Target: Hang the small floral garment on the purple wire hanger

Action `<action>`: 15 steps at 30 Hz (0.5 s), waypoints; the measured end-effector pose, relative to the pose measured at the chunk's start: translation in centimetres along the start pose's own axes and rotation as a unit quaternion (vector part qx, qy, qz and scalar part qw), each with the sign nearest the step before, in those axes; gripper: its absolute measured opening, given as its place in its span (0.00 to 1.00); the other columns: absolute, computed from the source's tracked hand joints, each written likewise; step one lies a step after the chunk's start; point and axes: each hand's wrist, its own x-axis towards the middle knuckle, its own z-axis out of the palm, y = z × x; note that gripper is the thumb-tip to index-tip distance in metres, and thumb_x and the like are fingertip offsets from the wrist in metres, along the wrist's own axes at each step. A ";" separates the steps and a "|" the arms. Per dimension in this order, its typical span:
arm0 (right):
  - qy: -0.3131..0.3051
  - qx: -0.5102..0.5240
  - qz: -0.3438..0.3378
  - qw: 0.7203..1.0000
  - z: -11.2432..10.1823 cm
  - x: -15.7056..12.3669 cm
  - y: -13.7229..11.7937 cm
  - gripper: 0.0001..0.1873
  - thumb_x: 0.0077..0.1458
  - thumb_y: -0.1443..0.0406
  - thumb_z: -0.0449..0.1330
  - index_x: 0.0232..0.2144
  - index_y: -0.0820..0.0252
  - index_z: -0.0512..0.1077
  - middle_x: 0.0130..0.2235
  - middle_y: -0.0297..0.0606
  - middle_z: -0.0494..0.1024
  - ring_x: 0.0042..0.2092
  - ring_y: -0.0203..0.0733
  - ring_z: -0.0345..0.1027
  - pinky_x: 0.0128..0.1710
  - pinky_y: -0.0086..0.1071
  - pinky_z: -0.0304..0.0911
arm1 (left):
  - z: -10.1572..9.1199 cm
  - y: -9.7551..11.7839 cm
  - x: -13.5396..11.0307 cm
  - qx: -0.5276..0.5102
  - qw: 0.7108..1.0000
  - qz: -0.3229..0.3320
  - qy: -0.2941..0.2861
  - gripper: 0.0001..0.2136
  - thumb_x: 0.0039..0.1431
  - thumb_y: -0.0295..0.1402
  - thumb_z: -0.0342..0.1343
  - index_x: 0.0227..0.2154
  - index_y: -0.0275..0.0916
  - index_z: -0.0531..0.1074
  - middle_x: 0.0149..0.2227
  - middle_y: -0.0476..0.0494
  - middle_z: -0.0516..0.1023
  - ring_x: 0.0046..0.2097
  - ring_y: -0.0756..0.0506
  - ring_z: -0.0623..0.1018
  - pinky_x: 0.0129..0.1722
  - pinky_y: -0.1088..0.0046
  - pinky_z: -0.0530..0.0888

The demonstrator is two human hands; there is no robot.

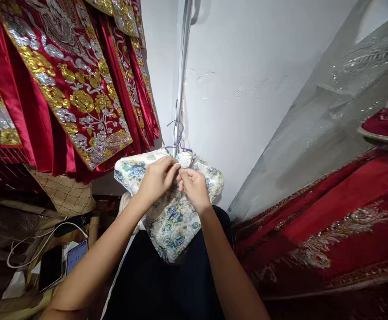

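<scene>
A white garment with a blue and green flower print [172, 220] hangs on a thin purple wire hanger [179, 135] hooked to a metal rail on the white wall. My left hand [157, 178] and my right hand [194, 187] meet at its collar. Both pinch the fabric near the neckline, fingers closed. What exactly sits between the fingertips is too small to make out. Beneath the printed garment hangs black cloth [167, 284].
Red garments with gold and silver embroidery [70, 80] hang at the upper left. More red embroidered fabric [330, 231] under clear plastic lies at the right. Two phones [63, 264] and a white cable [30, 242] rest on a low surface at the lower left.
</scene>
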 end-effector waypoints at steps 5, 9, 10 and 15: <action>-0.020 -0.014 0.078 0.997 1.1 -1.6 3.8 0.13 0.55 0.64 0.55 0.19 0.59 0.68 0.13 0.27 0.65 0.17 0.32 0.57 0.21 0.27 0.51 | -4.2 -1.3 1.8 -0.041 0.980 -0.061 0.186 0.07 0.64 0.34 0.56 0.36 0.38 0.76 0.34 0.46 0.78 0.36 0.48 0.76 0.40 0.74 0.71; -0.076 0.057 0.111 0.989 1.3 -5.7 4.3 0.14 0.54 0.66 0.53 0.18 0.58 0.68 0.13 0.27 0.65 0.16 0.32 0.55 0.21 0.27 0.50 | -6.6 -6.5 -1.2 -0.275 0.889 -0.200 0.308 0.08 0.58 0.37 0.62 0.31 0.37 0.75 0.29 0.49 0.75 0.32 0.51 0.74 0.36 0.77 0.72; -0.091 0.072 0.117 0.986 1.6 -6.9 4.2 0.14 0.54 0.67 0.53 0.18 0.58 0.68 0.13 0.27 0.65 0.16 0.31 0.55 0.21 0.27 0.50 | -6.5 -7.8 -2.7 -0.335 0.853 -0.253 0.310 0.10 0.56 0.38 0.63 0.28 0.36 0.74 0.28 0.49 0.75 0.32 0.51 0.75 0.36 0.77 0.72; -0.097 0.099 0.156 0.978 2.8 -11.0 4.6 0.14 0.54 0.65 0.53 0.18 0.59 0.66 0.13 0.27 0.64 0.15 0.31 0.55 0.20 0.27 0.49 | -1.5 -11.2 -10.7 -0.428 0.754 -0.428 0.255 0.16 0.50 0.46 0.65 0.30 0.37 0.73 0.31 0.47 0.78 0.33 0.49 0.76 0.36 0.75 0.73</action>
